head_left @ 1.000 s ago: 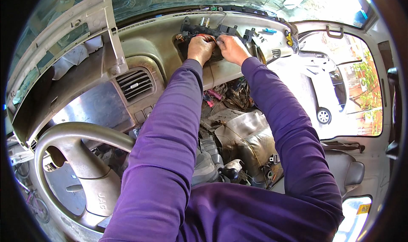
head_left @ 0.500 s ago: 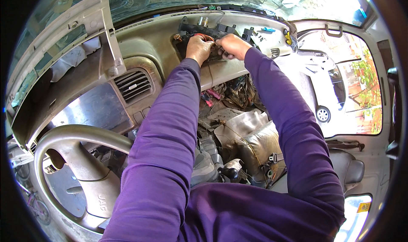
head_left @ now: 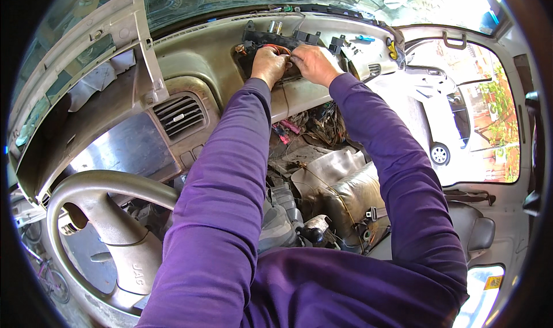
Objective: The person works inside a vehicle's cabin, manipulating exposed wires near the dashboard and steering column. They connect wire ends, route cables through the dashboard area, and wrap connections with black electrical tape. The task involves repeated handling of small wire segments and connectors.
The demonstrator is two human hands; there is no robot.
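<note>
Wires (head_left: 281,48), red, in L hand (head_left: 269,66), R hand (head_left: 316,65) just beside

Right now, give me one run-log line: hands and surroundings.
left hand: curled at red-orange wires | right hand: close beside left, grip hidden | dashboard: blue object at right | steering wheel: untouched

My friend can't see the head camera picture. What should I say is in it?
A person's left hand and right hand are close together by a reddish loop at an opening in a worn vehicle dashboard. A steering wheel sits lower left, and tangled wires show below.
</note>
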